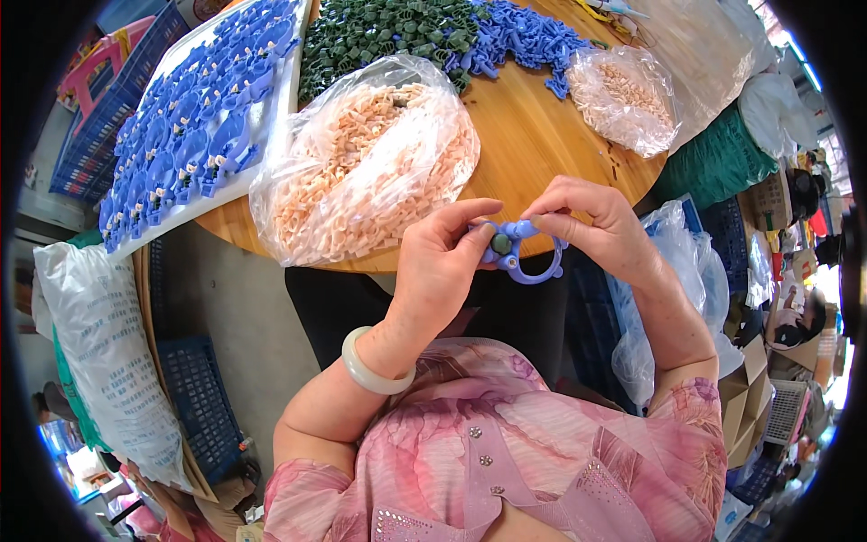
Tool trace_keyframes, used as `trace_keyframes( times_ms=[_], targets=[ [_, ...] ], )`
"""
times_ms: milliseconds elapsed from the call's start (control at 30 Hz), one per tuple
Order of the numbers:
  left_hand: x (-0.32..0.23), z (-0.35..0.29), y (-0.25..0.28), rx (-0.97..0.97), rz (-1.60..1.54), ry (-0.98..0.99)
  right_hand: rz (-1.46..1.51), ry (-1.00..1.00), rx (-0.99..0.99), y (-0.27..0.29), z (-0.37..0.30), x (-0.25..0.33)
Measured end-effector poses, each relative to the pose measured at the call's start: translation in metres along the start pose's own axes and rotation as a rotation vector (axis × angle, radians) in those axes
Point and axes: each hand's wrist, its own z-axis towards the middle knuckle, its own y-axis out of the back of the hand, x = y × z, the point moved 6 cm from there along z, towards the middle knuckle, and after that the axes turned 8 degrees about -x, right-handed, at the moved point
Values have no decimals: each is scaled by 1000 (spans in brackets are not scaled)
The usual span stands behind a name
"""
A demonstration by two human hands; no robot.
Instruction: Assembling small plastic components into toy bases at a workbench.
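Note:
Just beyond the table's near edge, I hold a blue plastic part with a ring between both hands. A dark green piece sits on its left side, by my left thumb. My left hand grips that side with thumb and forefinger. My right hand pinches the upper right of the part, and the fingertips partly cover it. A clear bag of small pale peach pieces lies closest to my left hand, on the round wooden table.
At left, a white board carries rows of blue parts. Piles of dark green pieces and blue pieces lie at the back. Another peach-filled bag is at right. White sacks and blue crates stand left.

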Motion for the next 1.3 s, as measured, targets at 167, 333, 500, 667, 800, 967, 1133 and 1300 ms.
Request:
trace_keyframes(
  times_ms=[167,333,500,667,800,967,1133,1300],
  targets=[
    [3,3,0,-2,-47,72,-92,129,-45,-1,-1,6],
    [5,4,1,-2,-103,97,-228,317,-68,-2,-3,15],
    [7,5,1,-2,-114,83,-345,423,-94,-4,-4,20],
    [6,5,0,-11,-98,61,-407,427,-124,-4,-5,21],
    [7,7,-1,-13,-104,61,-464,452,-156,-5,-6,24],
    [7,7,-2,-13,-109,72,-580,520,-163,-7,-7,31],
    [4,6,-4,-15,-120,49,-580,490,-179,-8,-8,26],
    [4,7,-5,-17,-102,17,-544,539,-180,-8,-7,22]
  ],
)
